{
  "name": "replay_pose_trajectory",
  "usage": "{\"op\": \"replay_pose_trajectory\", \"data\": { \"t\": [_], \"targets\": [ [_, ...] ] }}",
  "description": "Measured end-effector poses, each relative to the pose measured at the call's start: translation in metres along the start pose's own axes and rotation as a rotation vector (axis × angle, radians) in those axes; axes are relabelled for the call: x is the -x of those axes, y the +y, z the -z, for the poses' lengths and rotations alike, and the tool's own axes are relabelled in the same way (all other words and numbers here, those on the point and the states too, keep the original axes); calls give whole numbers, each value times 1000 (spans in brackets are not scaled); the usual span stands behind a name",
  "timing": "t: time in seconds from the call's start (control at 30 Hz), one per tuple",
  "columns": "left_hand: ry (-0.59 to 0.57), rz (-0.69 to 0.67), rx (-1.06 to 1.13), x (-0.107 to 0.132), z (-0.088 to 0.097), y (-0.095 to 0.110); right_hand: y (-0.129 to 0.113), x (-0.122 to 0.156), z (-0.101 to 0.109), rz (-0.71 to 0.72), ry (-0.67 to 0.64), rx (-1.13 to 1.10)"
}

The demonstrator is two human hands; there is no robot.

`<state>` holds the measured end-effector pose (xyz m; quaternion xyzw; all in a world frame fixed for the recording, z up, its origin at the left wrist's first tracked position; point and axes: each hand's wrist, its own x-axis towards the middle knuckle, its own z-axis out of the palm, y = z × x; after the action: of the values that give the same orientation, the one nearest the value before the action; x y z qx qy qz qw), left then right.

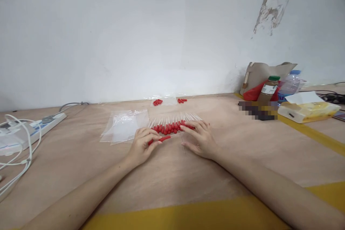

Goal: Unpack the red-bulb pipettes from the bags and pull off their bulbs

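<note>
A white label on the green-capped bottle (268,90), at 2 o'clock from the right hand, bears print too small to read. The left hand (143,143) pinches a slim red piece (166,138) between thumb and fingers. The right hand (201,137) is half open, thumb well apart from the fingers, whose tips rest at the red-ended sticks (168,128). That row lies on the tabletop (167,176) between the hands, at 2 o'clock from the left, 10 o'clock from the right.
</note>
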<state>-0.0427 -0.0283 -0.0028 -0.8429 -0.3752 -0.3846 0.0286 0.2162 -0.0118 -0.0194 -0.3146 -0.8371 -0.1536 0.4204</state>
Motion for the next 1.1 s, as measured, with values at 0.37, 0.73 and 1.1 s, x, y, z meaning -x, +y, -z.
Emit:
{"op": "replay_pose_trajectory", "data": {
  "t": [0.37, 0.73, 1.1],
  "targets": [
    [-12, -131, 69, 2, -7, 3, -11, -2, -12, 57, -169, -18],
    [-77, -97, 43, 2, -9, 7, -13, -1, -14, 105, -109, -65],
    [-117, -130, -113, 2, -11, 22, -18, -3, -8, 196, -79, -74]
  ]
}}
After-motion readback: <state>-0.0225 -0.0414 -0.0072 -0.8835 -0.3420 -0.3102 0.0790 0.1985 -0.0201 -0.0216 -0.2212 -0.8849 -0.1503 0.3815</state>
